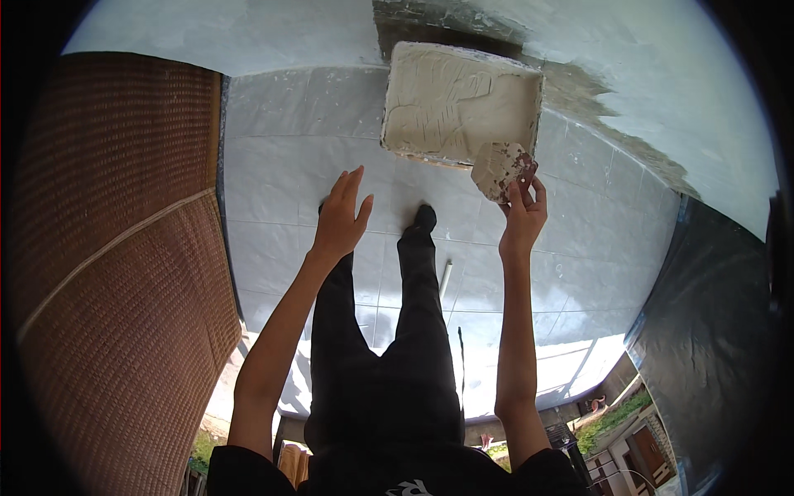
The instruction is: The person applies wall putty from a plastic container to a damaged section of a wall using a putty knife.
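Observation:
A rectangular tray point(392, 103) stands on the floor against the wall, filled with smooth off-white plaster point(451, 107) marked by ridges and scrape lines. Just past its near right corner, my right hand point(524, 211) grips a flat, many-sided scraper point(496, 169). Pale plaster coats most of the scraper, and reddish-brown patches show by my thumb and fingers. My left hand point(339, 219) hangs in the air to the left, nearer to me than the tray. Its fingers are stretched out and nothing is in it.
Grey sheeting point(281, 182) covers the floor. A woven brown mat point(132, 248) rises along the left, and dark plastic sheeting point(703, 331) hangs at the right. The wall point(662, 83) ahead has a rough grey unpainted strip low down. A white tube point(447, 279) lies by my right leg.

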`<action>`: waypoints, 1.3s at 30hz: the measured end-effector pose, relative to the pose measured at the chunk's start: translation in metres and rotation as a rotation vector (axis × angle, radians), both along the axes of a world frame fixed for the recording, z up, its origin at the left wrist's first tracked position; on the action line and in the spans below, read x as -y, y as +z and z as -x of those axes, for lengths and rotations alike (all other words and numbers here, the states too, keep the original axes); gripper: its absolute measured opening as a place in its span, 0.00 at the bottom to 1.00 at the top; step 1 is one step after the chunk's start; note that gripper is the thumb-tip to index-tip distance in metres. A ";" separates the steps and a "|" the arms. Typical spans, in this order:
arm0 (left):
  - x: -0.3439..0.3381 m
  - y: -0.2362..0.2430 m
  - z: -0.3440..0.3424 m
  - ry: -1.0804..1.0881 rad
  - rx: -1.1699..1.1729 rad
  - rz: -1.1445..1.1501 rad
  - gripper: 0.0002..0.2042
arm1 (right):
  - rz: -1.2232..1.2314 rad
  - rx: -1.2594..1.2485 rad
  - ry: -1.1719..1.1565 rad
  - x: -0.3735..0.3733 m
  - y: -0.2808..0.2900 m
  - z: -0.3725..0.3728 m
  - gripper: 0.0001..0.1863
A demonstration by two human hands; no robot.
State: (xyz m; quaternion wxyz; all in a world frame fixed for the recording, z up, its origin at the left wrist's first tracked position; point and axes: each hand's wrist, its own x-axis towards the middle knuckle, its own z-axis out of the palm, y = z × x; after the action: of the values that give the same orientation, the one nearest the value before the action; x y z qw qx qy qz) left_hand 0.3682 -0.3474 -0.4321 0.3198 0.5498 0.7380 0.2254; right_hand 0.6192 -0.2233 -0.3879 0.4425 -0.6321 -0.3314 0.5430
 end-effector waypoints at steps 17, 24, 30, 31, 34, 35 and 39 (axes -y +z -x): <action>-0.073 -0.134 -0.032 0.116 0.114 0.136 0.48 | -0.267 0.878 0.515 -0.112 -0.119 -0.026 0.16; -0.084 -0.143 -0.048 0.202 0.003 0.063 0.54 | -0.295 0.908 0.669 -0.108 -0.115 -0.028 0.15; -0.087 -0.145 -0.062 0.285 -0.098 0.038 0.58 | -0.317 0.840 0.731 -0.102 -0.110 -0.034 0.13; -0.088 -0.144 -0.064 0.308 -0.108 0.047 0.58 | -0.324 0.844 0.754 -0.101 -0.112 -0.037 0.13; -0.092 -0.142 -0.071 0.356 -0.095 0.071 0.60 | -0.341 0.847 0.816 -0.101 -0.113 -0.041 0.12; -0.092 -0.142 -0.072 0.357 -0.095 0.070 0.60 | -0.349 0.842 0.856 -0.101 -0.113 -0.042 0.12; -0.093 -0.141 -0.073 0.371 -0.127 0.091 0.59 | -0.354 0.828 0.900 -0.104 -0.115 -0.045 0.12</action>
State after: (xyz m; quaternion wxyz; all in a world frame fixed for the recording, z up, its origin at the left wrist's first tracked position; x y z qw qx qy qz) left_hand 0.4415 -0.2543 -0.5730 0.2502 0.4026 0.8546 0.2119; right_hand 0.6638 -0.1189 -0.5034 0.1040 -0.5057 -0.7929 0.3236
